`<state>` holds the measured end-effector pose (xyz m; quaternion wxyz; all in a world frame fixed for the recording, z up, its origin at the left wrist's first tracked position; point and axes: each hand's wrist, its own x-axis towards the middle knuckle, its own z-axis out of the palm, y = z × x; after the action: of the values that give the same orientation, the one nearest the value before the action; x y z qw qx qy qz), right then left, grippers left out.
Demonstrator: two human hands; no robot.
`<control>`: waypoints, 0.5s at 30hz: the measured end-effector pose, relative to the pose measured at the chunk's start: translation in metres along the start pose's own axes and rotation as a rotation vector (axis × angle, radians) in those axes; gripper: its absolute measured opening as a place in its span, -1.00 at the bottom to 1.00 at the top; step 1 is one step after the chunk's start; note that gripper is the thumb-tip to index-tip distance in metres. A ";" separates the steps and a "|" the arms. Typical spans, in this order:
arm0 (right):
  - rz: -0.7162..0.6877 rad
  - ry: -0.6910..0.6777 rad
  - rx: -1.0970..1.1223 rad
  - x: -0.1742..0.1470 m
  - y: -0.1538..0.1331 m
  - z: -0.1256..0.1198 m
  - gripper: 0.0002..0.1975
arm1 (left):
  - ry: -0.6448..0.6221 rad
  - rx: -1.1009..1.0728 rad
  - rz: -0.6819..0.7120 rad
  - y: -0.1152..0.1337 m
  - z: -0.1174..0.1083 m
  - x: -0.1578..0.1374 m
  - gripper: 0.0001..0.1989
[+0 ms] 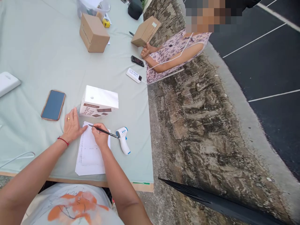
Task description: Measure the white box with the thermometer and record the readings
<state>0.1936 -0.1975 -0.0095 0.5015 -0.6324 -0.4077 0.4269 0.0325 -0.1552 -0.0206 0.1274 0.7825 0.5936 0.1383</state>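
My right hand (100, 135) grips a black pen (106, 132), its tip over the upper part of a stack of white paper sheets (91, 156) that carry print and writing. Flat on the tablecloth lies my left hand (72, 125), fingers stretched, with the thumb at the paper's top left edge. Just beyond both hands stands a white box (100, 95) with brown print. A white and blue infrared thermometer (123, 140) lies right of the paper. Left of the box is a smartphone (53, 105) with a dark screen.
Across the table, a person in a patterned top (173, 53) holds a tilted cardboard box (145, 31). Another cardboard box (97, 37) stands near a clear tub (93, 7) and yellow tape measure (106, 22). A white device (134, 75) and a black one (137, 61) lie at the right edge.
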 end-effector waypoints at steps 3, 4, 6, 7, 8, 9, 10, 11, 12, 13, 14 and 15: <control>0.047 0.041 0.015 0.006 0.010 0.020 -0.73 | 0.017 0.018 0.006 0.001 0.000 0.000 0.07; 0.054 0.046 0.006 0.007 0.014 0.023 -0.73 | 0.023 0.029 0.016 0.001 0.000 -0.001 0.05; 0.056 0.045 -0.008 0.007 0.019 0.024 -0.71 | 0.040 0.050 0.039 0.002 0.000 -0.001 0.03; 0.053 0.042 -0.010 0.006 0.021 0.024 -0.71 | 0.051 0.059 0.050 0.002 0.000 -0.002 0.02; 0.050 0.037 -0.011 0.005 0.023 0.024 -0.71 | 0.062 0.066 0.059 0.002 0.000 -0.002 0.01; 0.047 0.028 -0.013 0.005 0.024 0.023 -0.71 | 0.071 0.070 0.066 0.002 0.000 -0.002 0.00; 0.046 0.016 -0.016 0.004 0.024 0.023 -0.71 | 0.076 0.071 0.071 0.002 -0.001 -0.002 -0.02; 0.047 0.003 -0.021 0.004 0.024 0.023 -0.71 | 0.077 0.068 0.077 0.003 -0.001 -0.002 -0.03; 0.048 -0.006 -0.025 0.004 0.025 0.023 -0.72 | 0.075 0.061 0.080 0.003 -0.001 -0.001 -0.03; 0.048 -0.011 -0.030 0.004 0.025 0.023 -0.72 | 0.069 0.052 0.080 0.003 -0.001 -0.001 -0.04; 0.047 -0.014 -0.037 0.004 0.025 0.023 -0.72 | 0.059 0.042 0.077 0.003 -0.001 -0.001 -0.04; 0.046 -0.016 -0.045 0.004 0.025 0.023 -0.73 | 0.051 0.033 0.073 0.003 -0.001 -0.001 -0.04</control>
<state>0.1751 -0.1911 -0.0376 0.4740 -0.6493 -0.4066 0.4340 0.0343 -0.1569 -0.0182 0.0942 0.8019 0.5699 0.1529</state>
